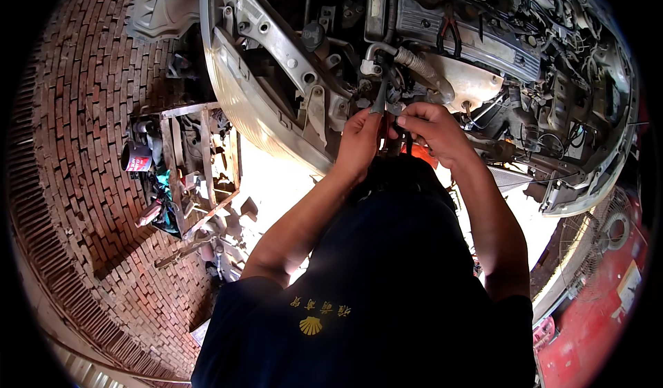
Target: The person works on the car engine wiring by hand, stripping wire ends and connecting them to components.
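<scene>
My left hand [358, 139] is closed around a long grey tool [380, 99] with a reddish handle, pointing up among hoses at the front of an open engine bay. Just to its right, my right hand [431, 129] has thumb and forefinger pinched at a small part beside the tool; what it grips is too small to make out. Above them are a ribbed hose [423, 67] and a pale metal shield [469, 84]. A pair of pliers [449, 32] with dark red-and-black handles rests on the silver engine cover [497, 39].
The car's bodywork edge [245, 105] curves along the left of the bay. A rusty metal frame [206, 160] with assorted parts stands by a brick wall [79, 139]. At right are a wire fan guard [587, 264] and a red body panel [587, 340].
</scene>
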